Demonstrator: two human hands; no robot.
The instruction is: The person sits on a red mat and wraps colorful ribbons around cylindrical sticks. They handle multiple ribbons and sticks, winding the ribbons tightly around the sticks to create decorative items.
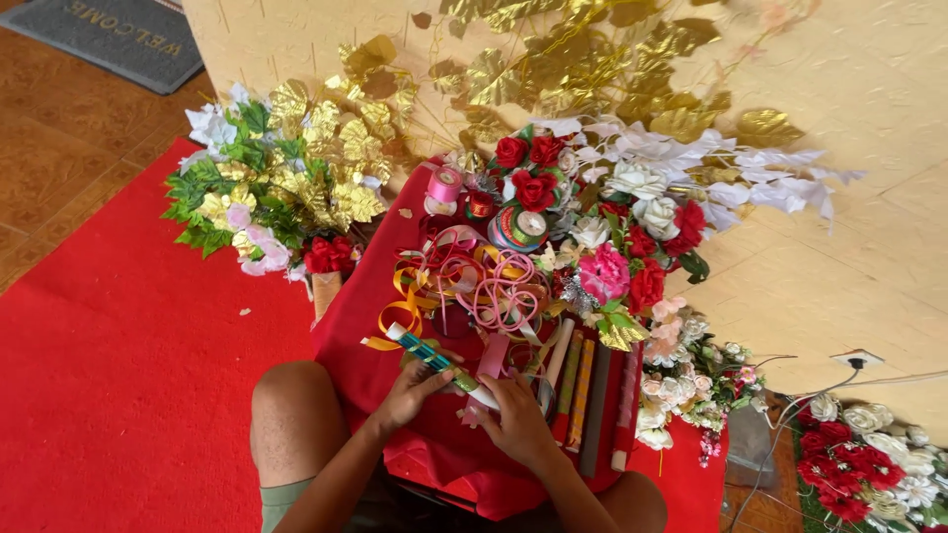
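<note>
I sit on a red carpet (118,365), and it covers most of the floor on my left side. In front of me stands a pale wall (849,247), and gold leaf branches (583,59) lean on it. A low desk covered by a red cloth (375,336) is between my knees; its near edge is hidden behind my arms, so I cannot see where it ends.

At the left of the desk lies a bunch of green and gold leaves (276,183) with white and pink flowers. On the desk a heap of red, white and pink artificial flowers (612,237) is piled, and the single stems are hard to separate by eye. Beside it, pink and orange curled ribbons (484,281) are tangled together. Behind them are some ribbon spools (446,186). Several long sticks (583,395) lie side by side at the right of my hands.

My left hand (410,395) is closed around a thin stick with green and white wrapping (427,351), which points up and left over the cloth. My right hand (518,419) grips the lower end of this same stick, where a white part shows. The fingers of both hands cover the middle of the stick, so I cannot tell what is there. At the bottom right corner more flowers are cut off by the picture edge.
</note>
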